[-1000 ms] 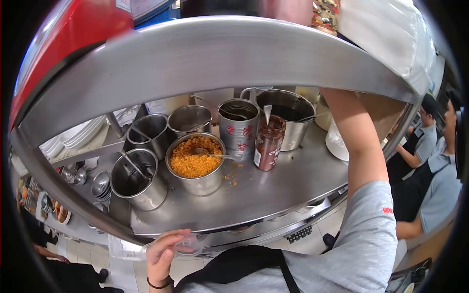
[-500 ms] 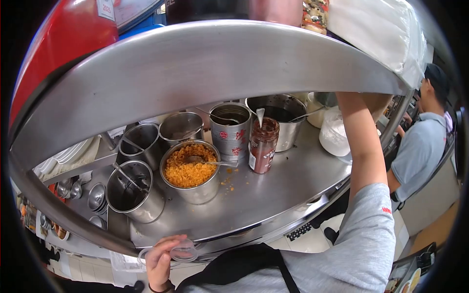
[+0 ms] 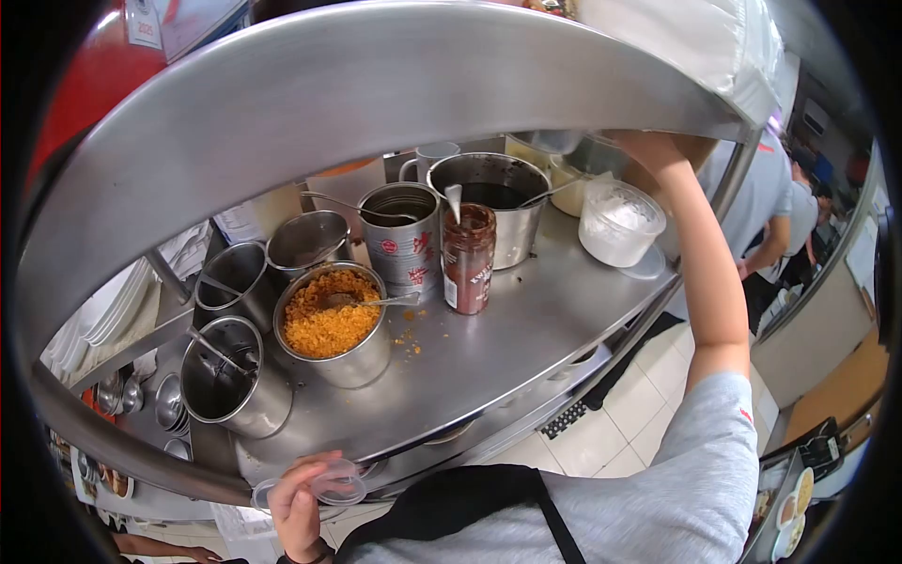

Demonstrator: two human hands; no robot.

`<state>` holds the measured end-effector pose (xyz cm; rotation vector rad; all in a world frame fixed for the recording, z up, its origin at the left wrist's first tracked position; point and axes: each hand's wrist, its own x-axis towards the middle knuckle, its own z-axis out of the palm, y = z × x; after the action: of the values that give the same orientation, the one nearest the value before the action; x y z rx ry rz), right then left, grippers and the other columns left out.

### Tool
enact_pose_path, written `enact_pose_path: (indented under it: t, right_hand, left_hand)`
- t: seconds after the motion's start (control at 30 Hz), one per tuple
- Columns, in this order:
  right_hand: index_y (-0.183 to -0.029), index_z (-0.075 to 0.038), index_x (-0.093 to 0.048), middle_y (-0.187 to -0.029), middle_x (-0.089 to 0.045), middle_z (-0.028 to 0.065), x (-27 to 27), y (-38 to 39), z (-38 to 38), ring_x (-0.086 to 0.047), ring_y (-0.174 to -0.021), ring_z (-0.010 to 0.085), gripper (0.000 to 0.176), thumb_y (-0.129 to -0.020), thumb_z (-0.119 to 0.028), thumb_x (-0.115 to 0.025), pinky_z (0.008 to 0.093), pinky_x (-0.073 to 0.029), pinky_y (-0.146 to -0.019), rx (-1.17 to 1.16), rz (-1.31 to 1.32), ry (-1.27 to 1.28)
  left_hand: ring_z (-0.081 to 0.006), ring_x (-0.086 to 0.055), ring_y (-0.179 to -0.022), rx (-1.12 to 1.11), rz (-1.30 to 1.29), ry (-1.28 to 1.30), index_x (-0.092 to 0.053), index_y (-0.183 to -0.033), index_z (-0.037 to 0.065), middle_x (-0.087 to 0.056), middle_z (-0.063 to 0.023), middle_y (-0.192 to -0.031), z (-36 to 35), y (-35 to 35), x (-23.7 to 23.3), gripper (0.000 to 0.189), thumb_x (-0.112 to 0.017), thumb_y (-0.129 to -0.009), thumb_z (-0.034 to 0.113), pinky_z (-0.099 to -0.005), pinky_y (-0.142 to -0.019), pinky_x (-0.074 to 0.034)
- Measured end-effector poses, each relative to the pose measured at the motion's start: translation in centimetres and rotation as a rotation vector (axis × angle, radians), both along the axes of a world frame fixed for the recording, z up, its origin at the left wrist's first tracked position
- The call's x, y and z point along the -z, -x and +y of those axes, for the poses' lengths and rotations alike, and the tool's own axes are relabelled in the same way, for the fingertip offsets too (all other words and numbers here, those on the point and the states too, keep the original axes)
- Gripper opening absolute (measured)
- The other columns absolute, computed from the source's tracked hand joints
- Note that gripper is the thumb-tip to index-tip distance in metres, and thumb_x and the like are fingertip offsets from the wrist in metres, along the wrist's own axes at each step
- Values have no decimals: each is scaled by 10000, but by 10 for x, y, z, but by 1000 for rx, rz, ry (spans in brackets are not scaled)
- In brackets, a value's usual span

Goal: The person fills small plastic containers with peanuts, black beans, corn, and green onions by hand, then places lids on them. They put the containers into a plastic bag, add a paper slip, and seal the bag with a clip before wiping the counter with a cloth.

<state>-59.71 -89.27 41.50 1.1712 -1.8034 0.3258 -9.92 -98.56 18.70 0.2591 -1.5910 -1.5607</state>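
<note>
My left hand (image 3: pixel 297 503) is closed around small clear plastic pieces at the front edge of the counter. One round clear plastic lid or cup (image 3: pixel 339 483) sticks out to its right, another round rim to its left. My right arm stretches far to the back right, where my right hand (image 3: pixel 650 146) is partly behind the steel shelf; its fingers are hidden. It is nearest to some pale tubs at the back. Below it stands a clear tub of white powder (image 3: pixel 620 226), with a clear lid (image 3: pixel 645 264) under its side.
On the steel counter (image 3: pixel 489 362) stand a pot of orange crumbs (image 3: pixel 331 324), a spread jar (image 3: pixel 468 268), a tall tin (image 3: pixel 402 244), a pot of dark liquid (image 3: pixel 493 179) and several steel pots with spoons. The steel shelf (image 3: pixel 423 80) overhangs them. Other people stand at right.
The view has shifted, showing more of the counter's back right. My right arm still reaches under the shelf. My left hand keeps hold of the clear plastic pieces.
</note>
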Motion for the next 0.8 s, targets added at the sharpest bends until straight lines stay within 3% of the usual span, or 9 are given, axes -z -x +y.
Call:
enact_pose_path:
  t: [0.07, 0.13, 0.17, 0.23, 0.3, 0.37, 0.47, 0.67, 0.8]
  right_hand:
    - [-1085, -25, -551, -1024, -593, 131, 5, 7, 23, -547, -967, 270, 345, -839, -265, -580, 354, -415, -875, 69, -106, -109]
    - [-1033, -16, -577, -928, -620, 112, 12, 25, 48, -580, -855, 270, 265, -799, -130, -626, 343, -448, -784, -282, -302, -58]
    - [-1033, -16, -577, -928, -620, 112, 9, 23, 56, -580, -855, 270, 265, -799, -130, -626, 343, -448, -784, -274, -303, -57]
    - [-988, -15, -596, -885, -622, 126, 2, 19, 70, -583, -796, 290, 229, -764, -43, -637, 351, -457, -728, -219, -249, -40]
    - [-966, -45, -612, -892, -619, 138, 1, 41, 68, -577, -822, 307, 208, -779, -133, -633, 371, -442, -752, -180, -153, -46]
    - [-957, -36, -604, -901, -604, 158, 3, 46, 57, -562, -861, 320, 222, -800, -191, -589, 395, -423, -794, 25, 204, 77]
    - [-1001, -28, -588, -987, -585, 166, 8, 91, 28, -537, -950, 311, 287, -775, -202, -611, 388, -399, -859, 153, 278, 96]
    - [-995, -66, -595, -1002, -583, 139, 11, 145, -7, -538, -956, 296, 256, -768, -182, -601, 392, -408, -840, 61, 585, 288]
    - [-971, -35, -581, -921, -597, 129, 4, 93, 5, -561, -894, 288, 218, -812, -182, -561, 397, -427, -814, 14, 483, 225]
  left_hand:
    - [-372, -597, -884, 5, 7, -14, -535, -1088, -47, -509, -282, -1094, 1, 0, -3, 424, -505, -881, 322, -393, -653, -548]
    - [-375, -596, -889, 6, 16, -28, -546, -1081, -49, -512, -287, -1092, 1, 1, -3, 428, -520, -873, 324, -397, -666, -545]
    - [-370, -595, -890, 9, 16, -27, -546, -1081, -46, -511, -284, -1094, 0, 0, -2, 426, -521, -872, 324, -394, -663, -545]
    - [-365, -594, -891, 16, 15, -24, -546, -1081, -42, -510, -280, -1095, -1, -1, -1, 424, -521, -872, 325, -391, -661, -545]
    - [-361, -588, -906, 29, 5, -21, -543, -1087, -36, -507, -275, -1099, -2, -2, -1, 422, -521, -872, 327, -387, -665, -541]
    - [-351, -591, -894, 25, 2, 1, -532, -1096, -33, -506, -270, -1100, 0, -1, -1, 418, -505, -882, 324, -376, -662, -539]
    - [-349, -589, -899, 12, 11, 3, -530, -1101, -31, -507, -265, -1106, 1, 0, 0, 410, -498, -887, 318, -378, -673, -534]
    - [-355, -585, -921, -13, 19, -18, -535, -1102, -33, -506, -265, -1119, 3, -2, 2, 397, -496, -891, 301, -393, -707, -527]
    - [-365, -574, -958, 11, 12, -17, -535, -1105, -41, -504, -268, -1130, 2, -2, 0, 408, -497, -890, 304, -394, -718, -524]
